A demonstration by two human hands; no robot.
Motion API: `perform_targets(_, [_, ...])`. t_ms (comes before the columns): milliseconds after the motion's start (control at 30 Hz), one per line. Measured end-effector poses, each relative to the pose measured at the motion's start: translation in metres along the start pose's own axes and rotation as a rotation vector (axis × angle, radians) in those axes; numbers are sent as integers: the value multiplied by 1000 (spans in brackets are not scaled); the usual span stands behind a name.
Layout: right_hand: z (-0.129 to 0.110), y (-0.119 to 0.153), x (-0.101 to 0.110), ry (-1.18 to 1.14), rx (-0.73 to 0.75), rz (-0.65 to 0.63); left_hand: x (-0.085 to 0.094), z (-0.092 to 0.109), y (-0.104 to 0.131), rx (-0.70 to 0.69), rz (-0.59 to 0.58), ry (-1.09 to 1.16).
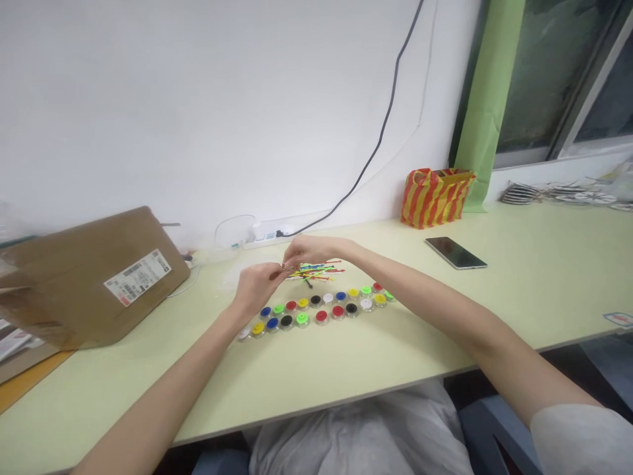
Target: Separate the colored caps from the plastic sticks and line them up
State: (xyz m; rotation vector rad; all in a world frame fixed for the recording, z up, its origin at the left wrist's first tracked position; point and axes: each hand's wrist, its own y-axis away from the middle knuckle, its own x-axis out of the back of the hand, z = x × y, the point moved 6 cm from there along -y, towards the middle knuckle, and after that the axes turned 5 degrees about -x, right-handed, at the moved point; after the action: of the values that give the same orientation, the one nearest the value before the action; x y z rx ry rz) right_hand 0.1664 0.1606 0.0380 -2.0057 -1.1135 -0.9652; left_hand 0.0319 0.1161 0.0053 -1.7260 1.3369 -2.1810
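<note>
Over the far middle of the table, my left hand (pixel 258 285) and my right hand (pixel 311 249) meet at the fingertips. Both are closed in a pinch, and whatever is between them is too small and hidden to name. Just right of the fingertips lies a loose pile of thin coloured plastic sticks (pixel 321 271) in red, yellow, blue, green and black. Nearer to me run two rows of small round clear pieces with coloured tops, among them a red one (pixel 337 311), a black one (pixel 286 321) and a bright green one (pixel 302 319). My right forearm partly covers the rows' right end.
At the left stands a brown cardboard box (pixel 93 277) with a white label. A power strip (pixel 267 235) with a black cable (pixel 380 135) lies by the wall. To the right are a striped bag (pixel 435 198) and a dark-screened tablet (pixel 455 253). The table's front edge (pixel 316 410) is close to my lap.
</note>
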Motion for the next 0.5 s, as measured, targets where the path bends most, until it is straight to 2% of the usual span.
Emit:
perform_targets(233, [2, 1, 5, -40, -22, 30, -3, 1, 0, -20, -45, -25])
perform_targets(500, [14, 9, 14, 98, -153, 46, -2, 3, 0, -4, -51, 1])
